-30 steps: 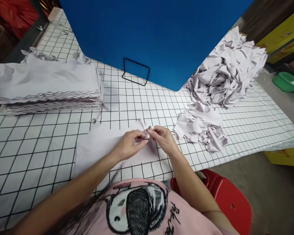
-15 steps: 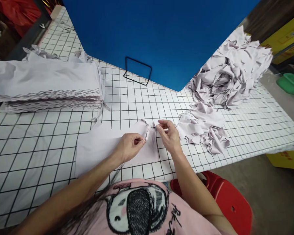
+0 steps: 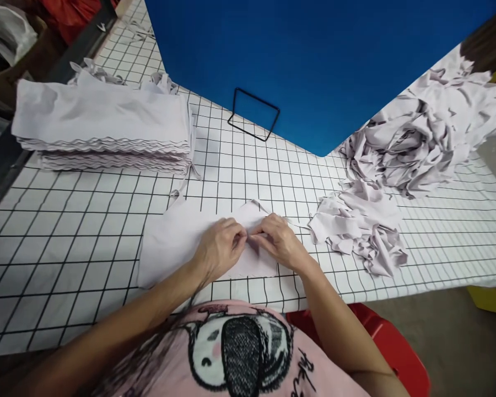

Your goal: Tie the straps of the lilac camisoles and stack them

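A pale, flat fabric piece (image 3: 171, 231) lies on the table in front of me. My left hand (image 3: 220, 246) is closed over its right part, thumb and forefinger pinching the cloth. Fingertip to fingertip with it, my right hand (image 3: 280, 241) pinches the same fabric near its right end. The exact bit of cloth between the fingertips is mostly hidden by the fingers. A thin pale strip trails from the right hand toward a small heap of crumpled fabric scraps (image 3: 361, 220).
A neat stack of folded fabric (image 3: 103, 116) stands at the left on the checked tablecloth (image 3: 78, 231). A large scrap pile (image 3: 421, 132) fills the right back. Overhead hangs a blue panel (image 3: 314, 66) with a black wire frame (image 3: 254, 114). A red stool (image 3: 392, 342) stands below the edge.
My right hand has come left and down to meet the left hand; its spread fingers have closed into a pinch. The view has shifted, so the table's contents appear moved, mostly to the right.
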{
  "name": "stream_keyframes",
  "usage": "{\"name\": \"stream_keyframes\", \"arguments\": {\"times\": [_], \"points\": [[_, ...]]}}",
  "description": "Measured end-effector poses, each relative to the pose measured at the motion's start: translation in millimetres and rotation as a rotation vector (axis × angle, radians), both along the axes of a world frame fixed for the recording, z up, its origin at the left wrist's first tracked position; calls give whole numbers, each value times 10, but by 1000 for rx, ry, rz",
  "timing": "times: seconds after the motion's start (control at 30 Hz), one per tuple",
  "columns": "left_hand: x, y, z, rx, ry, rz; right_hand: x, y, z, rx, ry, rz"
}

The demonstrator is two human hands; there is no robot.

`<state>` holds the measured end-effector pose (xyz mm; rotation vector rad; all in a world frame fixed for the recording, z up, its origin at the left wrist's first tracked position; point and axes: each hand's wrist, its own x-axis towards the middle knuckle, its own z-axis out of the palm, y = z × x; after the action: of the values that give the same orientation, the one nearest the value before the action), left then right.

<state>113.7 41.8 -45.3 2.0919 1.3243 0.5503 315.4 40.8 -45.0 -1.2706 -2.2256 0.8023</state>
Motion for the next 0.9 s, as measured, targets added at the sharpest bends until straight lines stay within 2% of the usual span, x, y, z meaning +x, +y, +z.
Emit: {"name": "stream_keyframes", "arguments": {"times": [0.07, 0.1, 0.17, 0.3, 0.53, 0.63, 0.9], "points": [[-45, 56, -47, 149, 89, 32, 14, 17, -35, 6, 8, -59], [-67, 84, -68, 163, 137, 41, 19, 22, -56, 3, 12, -85], [-107, 129, -103, 108, 192, 40, 26, 27, -95, -5, 14, -117], [-137, 154, -142, 22, 152, 49, 22, 33, -126, -5, 13, -138], [-115, 110, -207, 35, 38, 77, -104, 79, -83, 15, 152, -183], [-101, 113, -241, 55, 43, 80, -202, 108, -94, -7, 201, -156], [-74, 141, -223, 35, 58, 73, -311, 148, -181, -50, 194, -112]]}}
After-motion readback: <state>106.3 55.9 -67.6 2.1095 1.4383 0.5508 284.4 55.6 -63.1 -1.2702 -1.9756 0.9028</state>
